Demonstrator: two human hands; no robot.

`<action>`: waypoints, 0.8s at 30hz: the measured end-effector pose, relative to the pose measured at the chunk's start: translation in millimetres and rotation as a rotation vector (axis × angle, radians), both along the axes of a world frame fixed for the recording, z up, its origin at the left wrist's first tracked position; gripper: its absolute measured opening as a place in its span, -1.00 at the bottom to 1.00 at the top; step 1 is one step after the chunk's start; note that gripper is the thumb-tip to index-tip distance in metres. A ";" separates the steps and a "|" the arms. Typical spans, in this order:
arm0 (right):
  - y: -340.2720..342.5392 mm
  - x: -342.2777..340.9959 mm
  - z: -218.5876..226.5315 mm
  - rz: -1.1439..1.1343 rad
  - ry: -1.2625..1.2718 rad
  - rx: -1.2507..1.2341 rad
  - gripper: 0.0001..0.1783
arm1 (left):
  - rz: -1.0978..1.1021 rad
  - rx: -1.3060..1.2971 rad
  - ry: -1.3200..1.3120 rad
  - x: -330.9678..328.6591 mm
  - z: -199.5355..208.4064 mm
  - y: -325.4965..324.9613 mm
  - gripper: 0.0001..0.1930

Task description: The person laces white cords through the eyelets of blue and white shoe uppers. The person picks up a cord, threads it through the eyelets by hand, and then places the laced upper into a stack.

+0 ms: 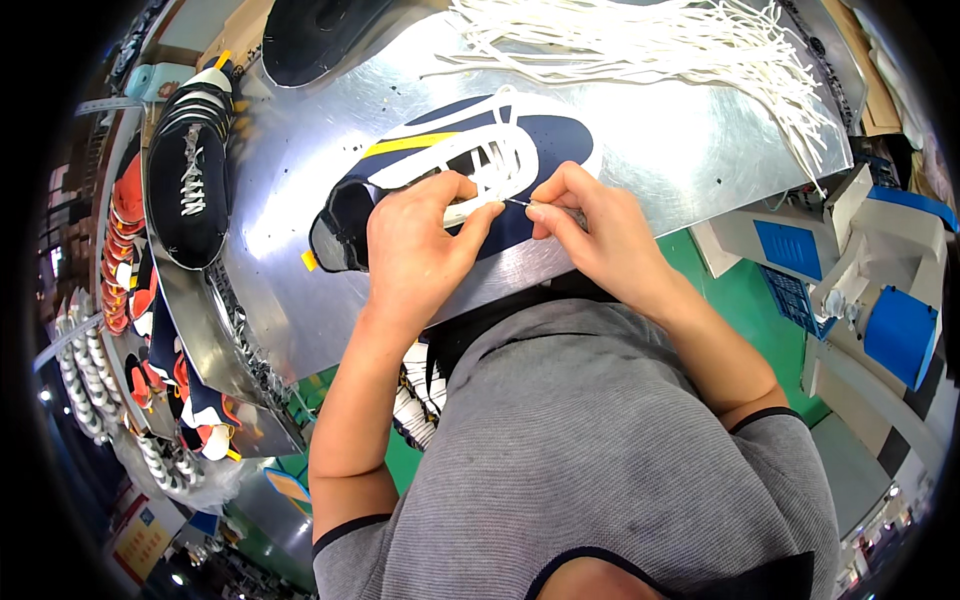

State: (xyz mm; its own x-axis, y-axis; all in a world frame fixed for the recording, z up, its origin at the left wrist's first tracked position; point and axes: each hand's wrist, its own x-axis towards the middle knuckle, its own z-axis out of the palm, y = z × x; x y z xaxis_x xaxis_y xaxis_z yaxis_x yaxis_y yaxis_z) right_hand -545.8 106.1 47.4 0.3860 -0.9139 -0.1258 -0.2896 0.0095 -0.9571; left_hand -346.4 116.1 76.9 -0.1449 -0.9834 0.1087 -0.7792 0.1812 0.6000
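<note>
A navy shoe upper (pixel 557 139) with a white eyelet panel and a yellow stripe lies on its side on the metal table, its dark-lined collar toward the left. White shoelace (pixel 497 165) crosses its throat and loops above the far edge. My left hand (pixel 425 235) rests over the near eyelet panel, thumb and forefinger pinched at the lace there. Just to the right, my right hand (pixel 600 225) is closed in a pinch on a thin strand that spans the small gap between my fingertips. Whether that strand is the lace's tip or a slim tool is too small to tell.
A bundle of loose white laces (pixel 640 45) lies across the table's (pixel 700 150) far right. A black laced shoe upper (pixel 188 190) sits at the left edge, another dark piece (pixel 315 35) at the far side. Red and white shoe parts (pixel 125 225) are racked left; blue bins (pixel 900 335) stand right.
</note>
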 end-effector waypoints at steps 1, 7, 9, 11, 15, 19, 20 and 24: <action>-0.5 1.8 1.1 -0.001 0.000 0.000 -0.84 | 0.003 0.061 0.067 0.0 0.4 1.5 -0.78; 3.0 33.2 -7.7 -0.129 -0.124 0.117 -0.82 | -0.024 -0.019 0.096 -4.3 -5.9 16.5 -0.81; -1.7 25.2 -3.4 0.004 -0.046 0.089 -0.78 | -0.011 -0.138 0.058 -0.1 -12.4 20.9 -0.85; -1.8 -2.0 5.4 0.134 0.107 -0.058 -0.75 | -0.036 -0.207 -0.060 0.7 -5.6 28.7 -0.86; -19.0 -50.4 27.5 -0.148 0.200 -0.134 -0.81 | -0.067 -0.359 -0.229 12.7 -5.2 36.2 -0.84; -18.9 15.1 54.7 0.229 0.004 -0.551 -0.84 | -0.117 -0.431 -0.253 8.1 -4.6 40.1 -0.84; -18.1 25.3 50.1 0.333 0.194 -0.686 -0.86 | -0.142 -0.465 -0.253 6.2 -3.8 37.5 -0.83; -24.9 33.0 34.5 0.401 0.487 -0.659 -0.89 | -0.145 -0.474 -0.288 6.8 -4.9 41.3 -0.83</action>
